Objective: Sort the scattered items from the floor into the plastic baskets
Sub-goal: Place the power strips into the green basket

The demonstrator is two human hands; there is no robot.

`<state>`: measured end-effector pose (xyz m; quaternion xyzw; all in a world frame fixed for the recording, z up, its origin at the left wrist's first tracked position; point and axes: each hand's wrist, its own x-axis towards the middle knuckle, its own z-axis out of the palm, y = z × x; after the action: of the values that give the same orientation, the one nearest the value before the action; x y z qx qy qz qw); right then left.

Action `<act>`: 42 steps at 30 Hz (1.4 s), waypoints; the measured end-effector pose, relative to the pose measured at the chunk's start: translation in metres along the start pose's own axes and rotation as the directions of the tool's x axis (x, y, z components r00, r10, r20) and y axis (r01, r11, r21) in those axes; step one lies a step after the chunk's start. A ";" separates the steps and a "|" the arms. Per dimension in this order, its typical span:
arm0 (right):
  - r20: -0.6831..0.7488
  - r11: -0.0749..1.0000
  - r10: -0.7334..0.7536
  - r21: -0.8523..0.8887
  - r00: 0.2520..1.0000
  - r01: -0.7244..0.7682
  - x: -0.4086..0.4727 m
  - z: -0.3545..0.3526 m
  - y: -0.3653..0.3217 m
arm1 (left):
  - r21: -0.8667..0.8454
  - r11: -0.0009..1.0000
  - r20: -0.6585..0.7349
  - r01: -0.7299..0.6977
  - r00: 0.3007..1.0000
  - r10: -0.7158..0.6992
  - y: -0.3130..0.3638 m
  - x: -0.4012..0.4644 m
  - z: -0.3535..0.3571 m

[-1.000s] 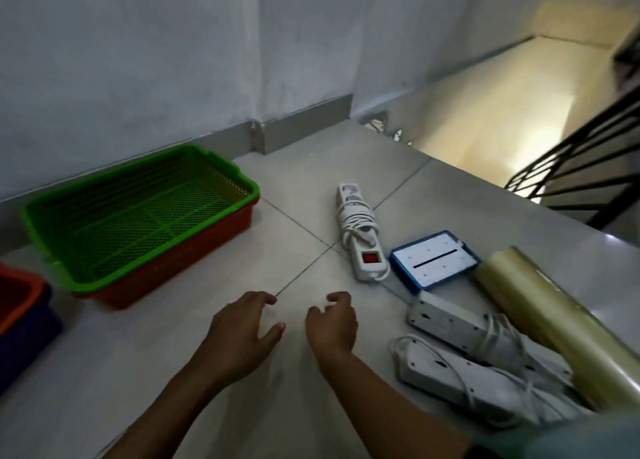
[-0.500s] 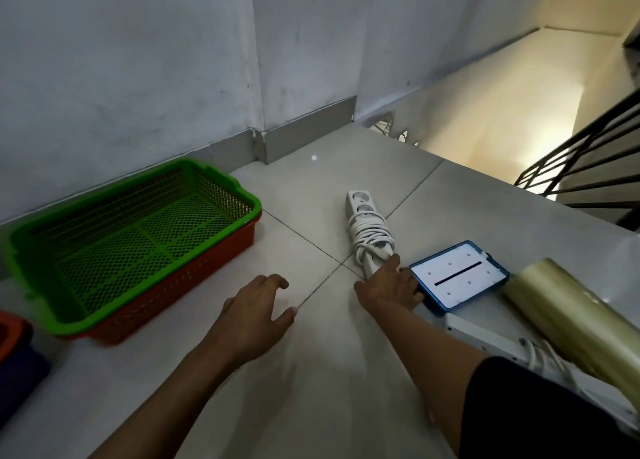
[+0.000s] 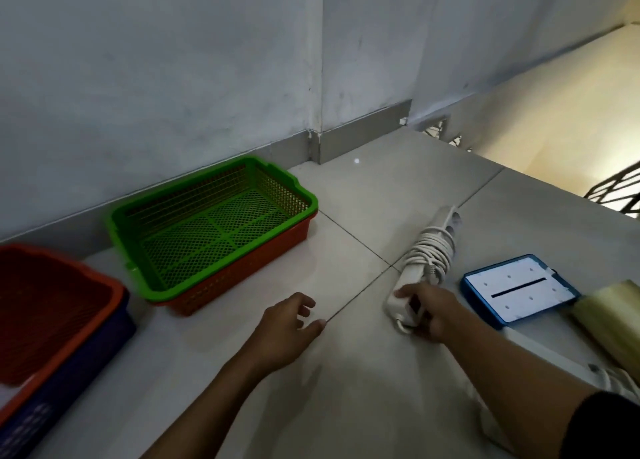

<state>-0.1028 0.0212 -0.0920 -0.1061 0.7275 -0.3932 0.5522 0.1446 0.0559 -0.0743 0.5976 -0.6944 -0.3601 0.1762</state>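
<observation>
Gripping the near end of a white power strip (image 3: 427, 268), the right hand (image 3: 427, 311) has its fingers curled around the switch end, thumb on the left edge; the strip lies on the tiled floor (image 3: 363, 195) with its cord wound in loops around the middle and its socket end pointing away toward the far wall. Left hand (image 3: 289, 323) — fingers loosely spread, holding nothing — hovers over or rests on the floor left of the strip; contact with the tile cannot be told. Green basket (image 3: 211, 230) sits nested in an orange-red basket (image 3: 249, 268) against the wall, left of the strip and well apart from it; no items inside. At the left edge, a second orange basket (image 3: 52, 302) sits nested in a dark blue basket (image 3: 69, 372). Just right of the held strip lies a flat blue-framed white panel (image 3: 519, 290) with a dark slot across it. Right of that, a yellowish translucent roll (image 3: 609, 316), partly cut off by the frame. Part of another white strip (image 3: 554, 354) shows behind the right forearm.
</observation>
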 end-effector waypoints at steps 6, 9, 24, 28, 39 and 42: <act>0.186 0.935 -0.311 -0.118 0.932 0.335 -0.038 0.040 0.014 | -0.144 0.988 -0.086 0.063 0.993 -0.076 -0.008 -0.018 -0.030; 0.349 0.884 -0.389 -0.119 0.853 0.452 -0.060 0.080 0.005 | -0.272 0.960 -0.190 0.066 0.974 -0.121 -0.014 -0.028 -0.049; 0.755 -0.630 -0.646 -0.611 0.113 0.478 -0.091 0.214 -0.066 | 0.217 0.968 -0.535 0.128 0.845 0.008 -0.095 -0.021 -0.117; 0.824 -0.607 -0.478 -0.561 0.304 0.564 -0.060 0.229 -0.093 | 0.343 0.923 -0.518 0.171 0.855 0.034 -0.113 -0.010 -0.100; 0.793 -0.638 -0.375 -0.597 0.481 0.487 -0.023 0.257 -0.084 | 0.304 0.939 -0.658 0.160 0.748 0.086 -0.123 -0.010 -0.075; 0.796 -0.535 -0.383 -0.605 0.469 0.589 -0.023 0.254 -0.063 | 0.286 0.944 -0.663 0.166 0.745 0.070 -0.125 -0.011 -0.075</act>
<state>0.1132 -0.1229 -0.0521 -0.8435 0.5326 0.0568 0.0397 0.2853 0.0414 -0.1097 0.7249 -0.6196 -0.0082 0.3008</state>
